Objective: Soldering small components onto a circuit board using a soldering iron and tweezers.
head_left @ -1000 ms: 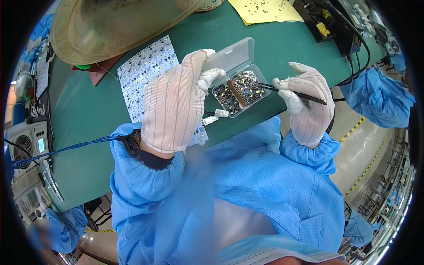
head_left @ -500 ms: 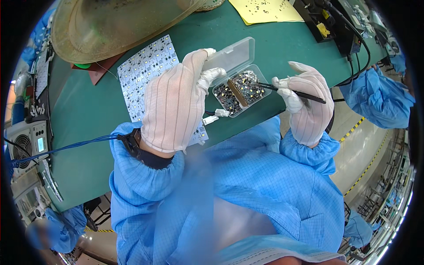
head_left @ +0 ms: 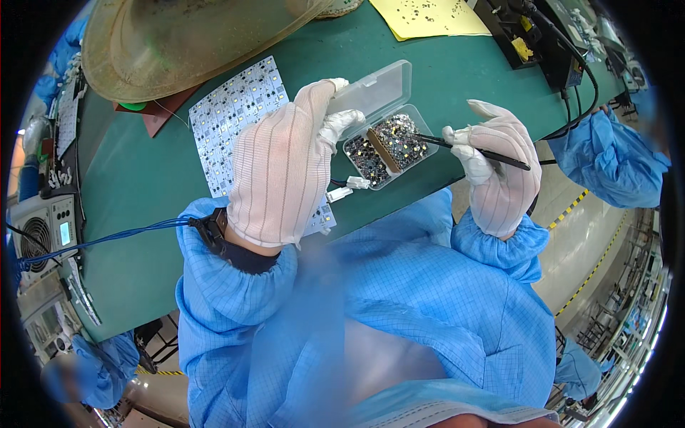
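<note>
Far left of the left hand: a grey instrument box (head_left: pixel 44 232) at the bench edge, blue cable (head_left: pixel 107 239) running from it to a dark wrist strap (head_left: pixel 214 227) on the left wrist. Up-left of that hand, a big tan dome-shaped shade (head_left: pixel 178 36). White LED panel board (head_left: pixel 235 118) lies flat on the green bench mat (head_left: pixel 143 178), partly under the left hand.

Left hand (head_left: pixel 285 167), white striped glove, fingers curled, pinching the near-left edge of a small clear plastic parts box (head_left: pixel 382 139); lid hinged open away from the person. Box has two compartments, both full of tiny components. Small white connector (head_left: pixel 349 187) just below the box.

Right hand (head_left: pixel 499 171), gloved, closed on black tweezers (head_left: pixel 471 148) held pen-style; tips reach into the right compartment. Cannot tell if the tips hold a part.

Right of that hand: yellow sheet (head_left: pixel 435 16) up top, black soldering station (head_left: pixel 542 43) with cables, another person's blue sleeve (head_left: pixel 606 153).
</note>
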{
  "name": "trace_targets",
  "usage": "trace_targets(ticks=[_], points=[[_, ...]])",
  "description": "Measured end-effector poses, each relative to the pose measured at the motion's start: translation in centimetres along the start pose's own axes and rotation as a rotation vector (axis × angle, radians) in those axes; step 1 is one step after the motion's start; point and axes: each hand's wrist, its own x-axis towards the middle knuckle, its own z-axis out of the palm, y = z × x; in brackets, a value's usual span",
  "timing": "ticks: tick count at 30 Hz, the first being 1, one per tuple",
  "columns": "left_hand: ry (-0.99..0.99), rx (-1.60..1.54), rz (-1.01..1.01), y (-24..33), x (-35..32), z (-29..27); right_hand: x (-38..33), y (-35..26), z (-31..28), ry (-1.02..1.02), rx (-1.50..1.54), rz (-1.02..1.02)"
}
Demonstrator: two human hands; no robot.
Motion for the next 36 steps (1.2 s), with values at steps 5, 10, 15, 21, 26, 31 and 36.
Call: trace_targets(ticks=[5,10,15,21,26,31,36], points=[[-0.007,-0.013,-0.011,0.0,0.1,-0.1,0.5,-0.3,-0.6,0.000,0.013,-0.029],[0.047,-0.077,0.006,-0.2,-0.1,0.0,2.9,0.2,-1.8,0.114,0.170,-0.020],[0.050,-0.080,0.019,0.0,0.1,0.0,7.5,5.3,-3.6,0.175,-0.194,-0.177],[0.050,-0.066,-0.011,-0.1,0.1,0.0,11.8,9.7,-0.1,0.238,-0.196,0.240],[0.015,-0.104,-0.027,0.0,0.2,-0.1,12.3,13.4,1.1,0.205,-0.332,-0.080],[0.031,-0.048,-0.001,0.1,0.1,-0.2,12.2,12.8,1.7,0.204,-0.279,0.085],[0.026,-0.081,-0.005,0.1,0.1,-0.1,11.8,12.3,1.3,0.193,-0.272,0.097]])
